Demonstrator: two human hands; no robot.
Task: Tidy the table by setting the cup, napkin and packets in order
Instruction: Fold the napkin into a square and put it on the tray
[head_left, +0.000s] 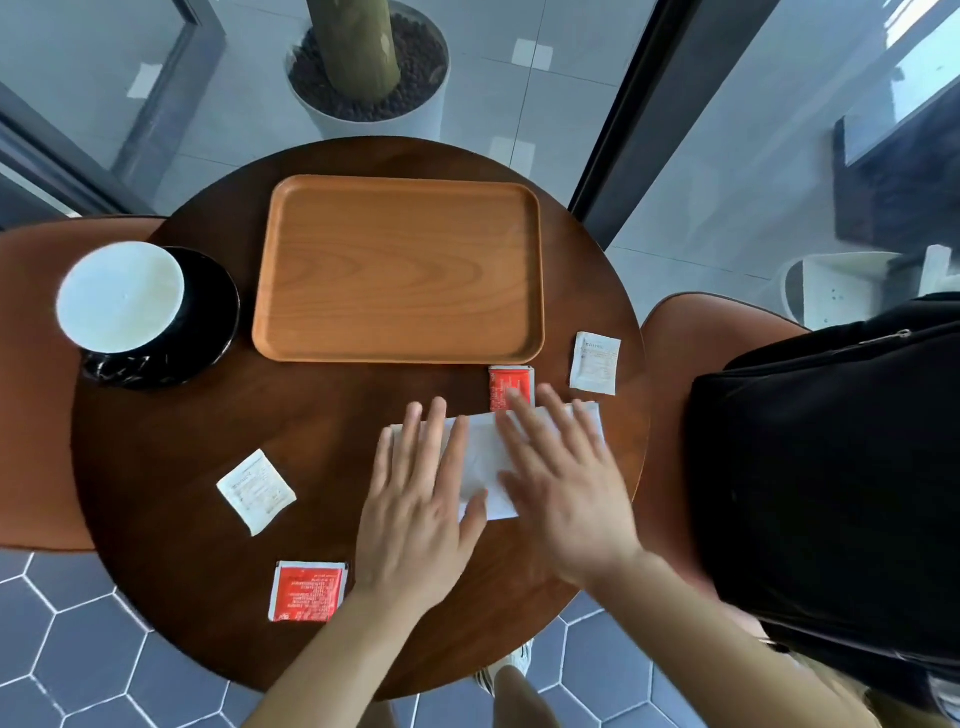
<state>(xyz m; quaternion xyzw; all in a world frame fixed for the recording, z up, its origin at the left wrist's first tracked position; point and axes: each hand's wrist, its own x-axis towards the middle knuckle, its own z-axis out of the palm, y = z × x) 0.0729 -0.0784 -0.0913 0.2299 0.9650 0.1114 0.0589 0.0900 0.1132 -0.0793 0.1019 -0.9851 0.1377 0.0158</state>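
**White napkin lies flat under both hands**

White and thin, the napkin (480, 457) lies flat on the table (208, 519), near its right edge. Its long side runs left to right, a little tilted, with the right end closer to the far side. Both hands are right on top of it. The left hand (421, 499) covers its left part and the right hand (563, 483) covers its right part. All the fingers are spread out flat, palms down. They press on the napkin and do not pinch or hold anything. The right hand looks blurry, so it may be sliding. I think the hands are smoothing or folding the napkin.

Each hand is as near as the other, since both touch it.

A red packet (511, 387) pokes out just past the napkin's far edge, by the right fingertips (550, 397). A white packet (595, 362) sits near it, close to the table's right edge. Another white packet (256, 491) lies to the left of the left hand, turned like a diamond. A second red packet (307, 591) lies by the near edge, beside the left wrist.

The wooden tray (397, 267) sits in the far middle, with nothing in it. The cup (122, 296) stands on a black saucer (218, 312) at the left edge, well apart from the hands.
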